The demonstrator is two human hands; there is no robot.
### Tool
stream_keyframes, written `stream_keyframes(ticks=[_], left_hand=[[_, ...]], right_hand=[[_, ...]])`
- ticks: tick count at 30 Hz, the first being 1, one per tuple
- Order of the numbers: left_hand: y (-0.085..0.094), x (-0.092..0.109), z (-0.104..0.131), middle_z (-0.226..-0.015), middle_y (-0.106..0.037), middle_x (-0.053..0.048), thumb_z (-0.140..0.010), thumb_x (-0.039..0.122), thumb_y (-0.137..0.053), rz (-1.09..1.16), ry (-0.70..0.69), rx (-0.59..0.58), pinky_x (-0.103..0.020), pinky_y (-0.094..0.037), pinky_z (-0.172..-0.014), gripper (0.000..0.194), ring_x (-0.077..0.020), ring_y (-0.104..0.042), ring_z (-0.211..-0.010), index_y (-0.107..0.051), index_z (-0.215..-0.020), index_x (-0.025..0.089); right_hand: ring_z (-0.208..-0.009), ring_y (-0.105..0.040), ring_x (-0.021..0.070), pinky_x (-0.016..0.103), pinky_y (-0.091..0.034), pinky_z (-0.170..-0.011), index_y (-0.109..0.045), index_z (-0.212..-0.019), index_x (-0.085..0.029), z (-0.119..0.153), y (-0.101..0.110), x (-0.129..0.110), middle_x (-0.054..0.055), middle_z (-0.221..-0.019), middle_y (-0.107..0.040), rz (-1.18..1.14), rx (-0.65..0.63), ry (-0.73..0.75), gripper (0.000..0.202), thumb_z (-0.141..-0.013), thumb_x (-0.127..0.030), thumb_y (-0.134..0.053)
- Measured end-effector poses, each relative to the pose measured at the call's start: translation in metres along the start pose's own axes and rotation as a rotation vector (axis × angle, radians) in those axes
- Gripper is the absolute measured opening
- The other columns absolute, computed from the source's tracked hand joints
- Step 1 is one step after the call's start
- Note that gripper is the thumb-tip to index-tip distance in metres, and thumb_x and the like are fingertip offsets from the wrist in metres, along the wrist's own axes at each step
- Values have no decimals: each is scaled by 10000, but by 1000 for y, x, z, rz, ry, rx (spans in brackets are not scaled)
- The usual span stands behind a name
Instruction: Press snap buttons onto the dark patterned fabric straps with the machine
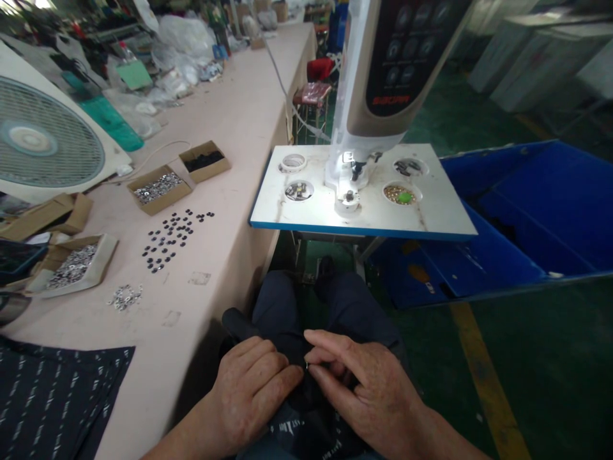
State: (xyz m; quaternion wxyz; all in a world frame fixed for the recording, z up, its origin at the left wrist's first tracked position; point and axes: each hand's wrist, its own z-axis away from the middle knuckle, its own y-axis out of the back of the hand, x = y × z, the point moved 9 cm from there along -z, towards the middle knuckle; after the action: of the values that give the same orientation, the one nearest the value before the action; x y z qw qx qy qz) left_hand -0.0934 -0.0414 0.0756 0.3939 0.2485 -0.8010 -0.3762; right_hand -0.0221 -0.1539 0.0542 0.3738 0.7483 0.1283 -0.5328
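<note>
Dark cloth with white lettering (292, 434) lies over my lap. My left hand (251, 390) is closed on this cloth, its fingers pressed together. Just to the right, my right hand (357, 383) pinches a tiny shiny piece (307, 365) between thumb and fingertips, against the cloth. Its other fingers are curled and partly hidden. Beyond my knees stands a white snap press (347, 201) on a small white table (306, 217) with round trays of small parts.
On the long table (225, 211) at left are a fan (43, 137), boxes of metal parts (160, 191), scattered dark snaps (167, 236), a silver pile (125, 297) and folded printed cloth (57, 390). Blue bins (527, 217) stand at right.
</note>
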Motion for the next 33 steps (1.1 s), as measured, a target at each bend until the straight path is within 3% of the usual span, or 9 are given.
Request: stream_keyframes(ticks=[8, 14, 17, 19, 21, 23, 25, 28, 33], left_hand=[[-5, -7, 1, -854, -631, -78, -952, 118, -488, 93, 63, 10, -331, -382, -649, 173, -183, -536, -753, -602, -1082, 109], [-9, -19, -4, -829, -640, -31, -831, 32, -548, 193, 193, 0, -284, -388, -640, 211, -149, -565, -741, -597, -990, 161], [-10, -25, -6, -783, -624, -2, -793, 22, -558, 231, 251, 1, -260, -368, -610, 222, -126, -557, -697, -592, -947, 179], [-12, -29, -6, -764, -616, 10, -796, 35, -558, 266, 299, -7, -252, -358, -603, 198, -117, -555, -684, -590, -920, 185], [-17, -32, -4, -747, -604, 13, -792, 40, -546, 306, 343, -32, -249, -352, -604, 179, -116, -552, -683, -589, -890, 184], [-21, -35, -3, -717, -581, 14, -776, 38, -541, 326, 385, -55, -244, -341, -597, 160, -114, -538, -667, -586, -842, 177], [-26, -38, -1, -699, -564, 18, -754, 29, -551, 331, 435, -77, -232, -331, -590, 147, -107, -529, -654, -576, -791, 169], [-31, -44, 1, -698, -560, 27, -717, 5, -574, 360, 524, -116, -207, -323, -587, 156, -91, -524, -648, -550, -730, 159], [-42, -54, 6, -691, -545, 28, -763, 82, -632, 473, 735, -244, -196, -325, -577, 119, -87, -511, -641, -568, -684, 145]], right_hand=[[-932, -726, 130, 232, -562, -840, -544, -1346, -227, -1, -10, -6, 3, -1088, -749, 188, -145, 140, 376, -977, -153, -550], [-1009, -711, 147, 258, -535, -922, -573, -1358, -293, -5, 2, -9, -11, -1162, -736, 105, -218, 42, 451, -934, -146, -521], [-1061, -695, 208, 318, -515, -977, -546, -1419, -308, -3, 9, -7, 28, -1216, -716, 81, -267, -42, 510, -920, -366, -634], [-1078, -686, 257, 359, -506, -1000, -532, -1442, -305, -2, 10, -7, 55, -1244, -703, 88, -275, -55, 761, -778, -598, -760], [-1086, -681, 284, 378, -500, -1012, -541, -1436, -296, -1, 7, -5, 66, -1254, -697, 116, -277, -53, 959, -610, -687, -834], [-1090, -680, 283, 383, -500, -1008, -543, -1425, -289, 0, -2, 0, 60, -1267, -690, 162, -290, -53, 934, -611, -608, -871], [-1104, -675, 268, 384, -498, -1002, -538, -1415, -293, -1, -11, 7, 41, -1288, -681, 198, -301, -63, 783, -708, -415, -851], [-1076, -682, 237, 370, -506, -973, -551, -1382, -303, -2, -21, 20, 12, -1253, -697, 183, -299, -121, 661, -760, -135, -695], [-1009, -695, 180, 283, -510, -896, -632, -1260, -300, -9, -21, 35, -17, -1128, -730, -22, -265, -275, 596, -729, -38, -562]])
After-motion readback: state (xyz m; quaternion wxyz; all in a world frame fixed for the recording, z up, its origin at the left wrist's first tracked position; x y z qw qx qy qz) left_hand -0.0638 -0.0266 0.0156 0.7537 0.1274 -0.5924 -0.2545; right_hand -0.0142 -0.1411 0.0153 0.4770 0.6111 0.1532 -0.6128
